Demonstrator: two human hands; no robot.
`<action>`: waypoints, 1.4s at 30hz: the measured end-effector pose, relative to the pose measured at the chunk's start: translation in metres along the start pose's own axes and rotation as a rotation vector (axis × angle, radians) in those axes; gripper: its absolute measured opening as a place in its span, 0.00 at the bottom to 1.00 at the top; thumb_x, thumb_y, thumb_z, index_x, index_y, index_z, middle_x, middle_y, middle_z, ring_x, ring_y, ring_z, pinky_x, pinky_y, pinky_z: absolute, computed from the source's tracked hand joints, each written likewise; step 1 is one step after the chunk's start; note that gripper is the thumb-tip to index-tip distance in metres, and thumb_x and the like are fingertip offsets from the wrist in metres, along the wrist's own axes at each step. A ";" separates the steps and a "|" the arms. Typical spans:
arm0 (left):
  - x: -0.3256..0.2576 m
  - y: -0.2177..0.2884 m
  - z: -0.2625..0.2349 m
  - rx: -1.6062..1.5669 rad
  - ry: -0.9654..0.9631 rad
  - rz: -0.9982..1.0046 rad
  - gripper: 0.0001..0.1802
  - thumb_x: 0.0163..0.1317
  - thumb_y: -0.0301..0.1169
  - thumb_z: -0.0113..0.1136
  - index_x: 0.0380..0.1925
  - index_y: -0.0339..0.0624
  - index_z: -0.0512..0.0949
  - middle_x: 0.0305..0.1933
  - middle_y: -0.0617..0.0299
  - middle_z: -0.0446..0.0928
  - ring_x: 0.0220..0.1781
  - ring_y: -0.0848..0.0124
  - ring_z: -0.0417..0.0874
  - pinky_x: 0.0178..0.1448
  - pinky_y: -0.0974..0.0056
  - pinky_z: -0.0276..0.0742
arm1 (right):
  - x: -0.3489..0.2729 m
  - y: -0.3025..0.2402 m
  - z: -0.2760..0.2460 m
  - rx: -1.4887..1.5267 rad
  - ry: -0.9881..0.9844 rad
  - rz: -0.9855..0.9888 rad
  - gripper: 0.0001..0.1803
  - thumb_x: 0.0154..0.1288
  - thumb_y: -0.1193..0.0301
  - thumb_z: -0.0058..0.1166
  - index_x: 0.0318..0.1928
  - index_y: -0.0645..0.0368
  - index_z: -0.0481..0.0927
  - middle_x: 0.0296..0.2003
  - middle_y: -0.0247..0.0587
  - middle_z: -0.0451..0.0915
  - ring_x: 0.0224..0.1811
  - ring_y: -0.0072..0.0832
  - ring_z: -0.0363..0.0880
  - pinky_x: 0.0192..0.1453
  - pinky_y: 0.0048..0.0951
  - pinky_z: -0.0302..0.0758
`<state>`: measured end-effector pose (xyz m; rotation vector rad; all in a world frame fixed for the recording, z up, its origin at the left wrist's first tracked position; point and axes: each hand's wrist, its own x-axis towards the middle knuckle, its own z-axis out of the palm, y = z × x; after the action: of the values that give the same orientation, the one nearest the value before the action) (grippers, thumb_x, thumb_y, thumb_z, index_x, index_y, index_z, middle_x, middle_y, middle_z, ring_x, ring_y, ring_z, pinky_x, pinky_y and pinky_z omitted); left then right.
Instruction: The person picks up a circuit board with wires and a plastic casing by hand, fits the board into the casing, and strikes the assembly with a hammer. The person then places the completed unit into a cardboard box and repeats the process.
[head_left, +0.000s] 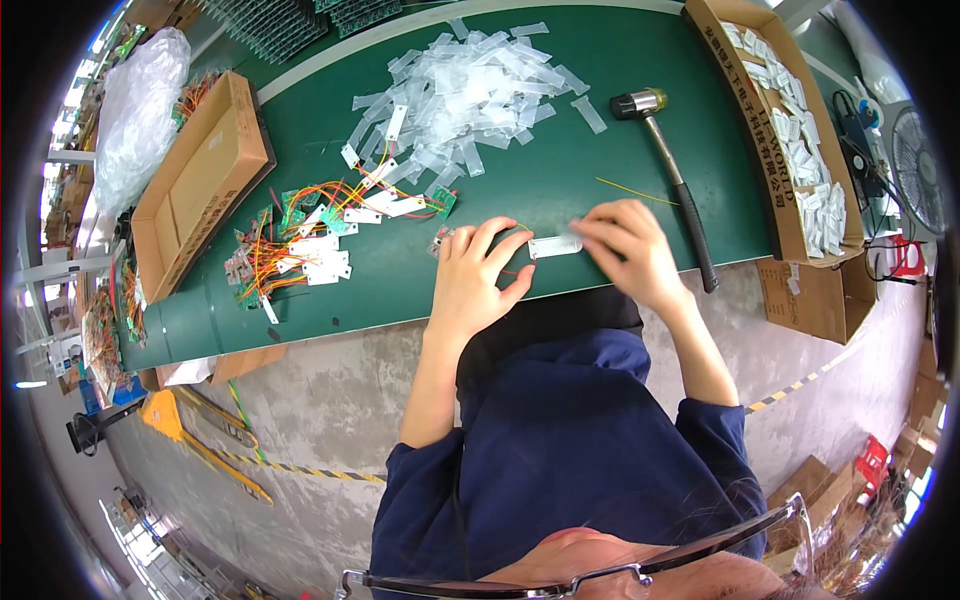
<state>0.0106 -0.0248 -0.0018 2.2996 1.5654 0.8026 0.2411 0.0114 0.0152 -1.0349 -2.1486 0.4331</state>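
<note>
Fingers [512, 243] of your left hand [472, 280] stand apart, forefinger and thumb on either side of the white piece's [556, 246] left end, near the front edge of the green desk [640, 50]. Your right hand [625, 245] is at its other end (those fingertips blur, so you can't tell whether they grip). Left of the white piece you have wired boards [325, 262]; beyond it, clear strips [460, 95]; to its right, a hammer [692, 220], then a cardboard box [745, 120] of white parts [790, 120].
</note>
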 end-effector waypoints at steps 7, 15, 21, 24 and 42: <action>0.003 0.000 -0.001 -0.054 -0.001 -0.010 0.20 0.48 0.34 0.70 0.45 0.54 0.82 0.53 0.71 0.75 0.52 0.65 0.72 0.59 0.56 0.65 | -0.004 -0.012 0.026 0.114 -0.012 0.045 0.11 0.50 0.79 0.67 0.36 0.55 0.87 0.38 0.33 0.79 0.39 0.31 0.76 0.40 0.30 0.74; 0.005 0.000 -0.003 -0.102 -0.007 -0.039 0.19 0.47 0.34 0.71 0.43 0.53 0.83 0.52 0.71 0.76 0.52 0.65 0.71 0.59 0.57 0.65 | -0.004 -0.011 0.028 0.166 -0.024 0.078 0.11 0.50 0.81 0.66 0.37 0.55 0.87 0.38 0.33 0.79 0.38 0.29 0.75 0.36 0.29 0.73; 0.005 0.001 -0.004 -0.094 -0.021 -0.046 0.20 0.46 0.34 0.71 0.43 0.53 0.83 0.52 0.70 0.75 0.51 0.65 0.72 0.59 0.57 0.65 | -0.005 -0.011 0.028 0.128 -0.018 0.037 0.12 0.50 0.81 0.65 0.37 0.56 0.87 0.38 0.33 0.79 0.38 0.31 0.76 0.39 0.30 0.74; 0.005 0.001 -0.003 -0.092 -0.014 -0.036 0.20 0.46 0.34 0.71 0.44 0.53 0.82 0.52 0.70 0.75 0.51 0.65 0.72 0.58 0.58 0.65 | -0.005 -0.010 0.029 0.090 -0.010 0.005 0.12 0.49 0.80 0.65 0.37 0.56 0.86 0.38 0.34 0.80 0.39 0.32 0.76 0.41 0.31 0.75; 0.004 -0.001 -0.001 -0.098 -0.003 -0.041 0.21 0.47 0.34 0.71 0.45 0.54 0.82 0.53 0.70 0.75 0.52 0.63 0.71 0.60 0.57 0.65 | -0.013 -0.015 0.005 0.011 0.167 0.151 0.15 0.51 0.80 0.60 0.42 0.56 0.84 0.43 0.40 0.80 0.40 0.36 0.79 0.44 0.33 0.77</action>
<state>0.0104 -0.0207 -0.0002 2.1924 1.5310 0.8461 0.2349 -0.0081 0.0148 -1.1894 -1.9265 0.4129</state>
